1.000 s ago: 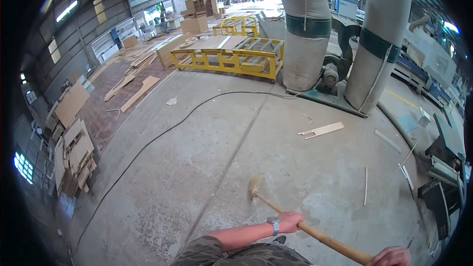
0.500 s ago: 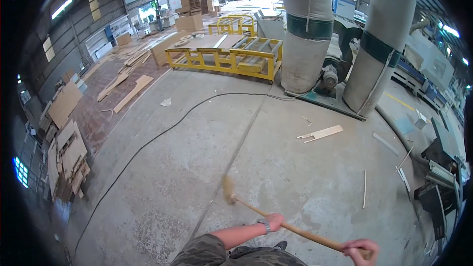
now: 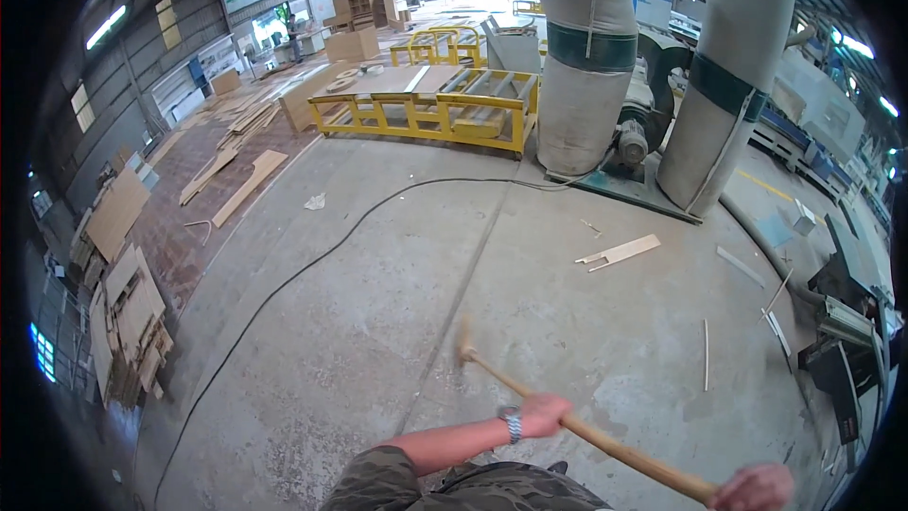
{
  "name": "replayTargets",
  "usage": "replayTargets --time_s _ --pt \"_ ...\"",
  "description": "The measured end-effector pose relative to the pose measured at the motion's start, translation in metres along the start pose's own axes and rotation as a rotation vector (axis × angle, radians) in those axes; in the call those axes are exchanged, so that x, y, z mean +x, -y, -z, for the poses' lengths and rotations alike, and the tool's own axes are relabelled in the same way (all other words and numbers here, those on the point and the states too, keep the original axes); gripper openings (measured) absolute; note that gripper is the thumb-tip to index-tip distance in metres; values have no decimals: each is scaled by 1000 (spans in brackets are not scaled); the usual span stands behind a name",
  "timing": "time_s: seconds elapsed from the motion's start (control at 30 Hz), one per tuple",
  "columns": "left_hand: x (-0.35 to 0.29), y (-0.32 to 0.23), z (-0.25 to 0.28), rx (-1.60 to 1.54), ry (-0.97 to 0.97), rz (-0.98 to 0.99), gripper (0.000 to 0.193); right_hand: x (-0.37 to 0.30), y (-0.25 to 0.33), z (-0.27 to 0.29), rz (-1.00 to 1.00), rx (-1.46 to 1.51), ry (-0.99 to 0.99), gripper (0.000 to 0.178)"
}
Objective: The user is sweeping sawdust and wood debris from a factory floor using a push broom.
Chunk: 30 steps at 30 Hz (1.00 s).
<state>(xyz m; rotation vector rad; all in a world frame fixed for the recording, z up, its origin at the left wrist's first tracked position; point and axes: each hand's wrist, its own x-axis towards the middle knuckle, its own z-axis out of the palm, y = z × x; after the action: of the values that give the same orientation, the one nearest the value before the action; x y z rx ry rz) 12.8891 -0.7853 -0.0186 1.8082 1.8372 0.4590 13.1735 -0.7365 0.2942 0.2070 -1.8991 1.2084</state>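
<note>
A broom with a long wooden stick (image 3: 624,449) slants across the lower middle of the head view. Its small tan head (image 3: 465,345), set crosswise and blurred by motion, is low over or on the concrete by a floor seam; contact cannot be told. My left hand (image 3: 545,414), with a metal-banded watch on the wrist, is wrapped round the stick about midway. At the upper end of the stick my right hand (image 3: 754,487) is closed round it, slightly blurred.
A black cable (image 3: 274,289) curves over the concrete floor. Wood scraps (image 3: 619,253) and a thin strip (image 3: 706,355) lie right of centre. Stacked boards (image 3: 132,312) stand left. Ahead are a yellow roller table (image 3: 426,118) and a dust collector with tall bags (image 3: 588,85); machinery (image 3: 837,350) lines the right.
The broom's head has swung right and slightly up in the picture. Both hands have moved right, the right hand also lower, keeping their hold on the stick. The view has shifted slightly.
</note>
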Motion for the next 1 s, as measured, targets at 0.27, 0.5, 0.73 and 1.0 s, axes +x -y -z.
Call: replayTargets --time_s 0.27,0.5,0.73,1.0 --pt "-9 178 -77 104 -97 218 8 -45 -93 -79 -856 4 -188 13" --pt "40 74 -91 21 54 -46 12 -35 -12 -86 -897 -151 -476 7" --pt "43 -9 -33 -115 2 -215 9 -9 34 -85 -428 -274 -375 25" --pt "-6 -1 -28 -12 102 -179 16 -37 20 -37 -309 -110 -440 28"
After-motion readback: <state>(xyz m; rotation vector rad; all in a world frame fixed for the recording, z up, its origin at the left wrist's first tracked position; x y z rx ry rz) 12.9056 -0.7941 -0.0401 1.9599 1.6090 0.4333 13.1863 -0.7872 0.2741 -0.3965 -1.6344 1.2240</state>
